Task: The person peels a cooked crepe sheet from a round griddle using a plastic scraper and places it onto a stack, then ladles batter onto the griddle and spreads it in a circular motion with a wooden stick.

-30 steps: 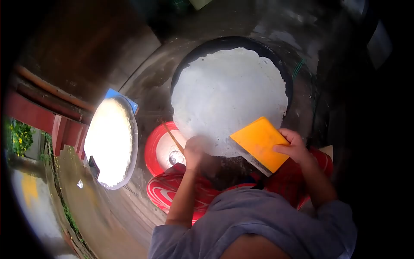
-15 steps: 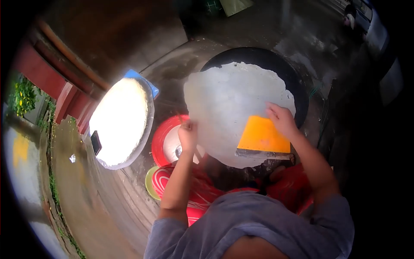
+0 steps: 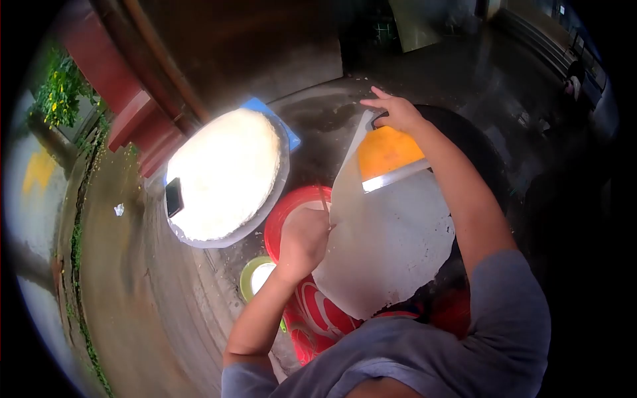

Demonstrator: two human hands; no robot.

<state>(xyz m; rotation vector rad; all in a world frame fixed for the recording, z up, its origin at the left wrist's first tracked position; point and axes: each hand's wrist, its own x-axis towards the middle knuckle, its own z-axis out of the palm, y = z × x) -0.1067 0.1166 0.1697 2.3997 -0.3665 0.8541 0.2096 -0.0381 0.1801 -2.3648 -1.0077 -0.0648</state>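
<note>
Remotely, I see the left hand (image 3: 304,243) clamped on a thin stick (image 3: 324,198), the right hand (image 3: 398,113) (I can't tell its grip) partly splayed by the pale sheet (image 3: 391,232) and orange scraper (image 3: 389,154).

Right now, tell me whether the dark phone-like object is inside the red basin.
No, the dark phone-like object lies on the round white pile, left of the red basin.

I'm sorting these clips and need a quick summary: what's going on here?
A seated person is handling a large, thin, pale sheet over a round black pan. The left hand is closed at the sheet's left edge, beside a red basin; the right hand is at its far edge, with an orange scraper. The sheet covers only part of the pan.
</note>
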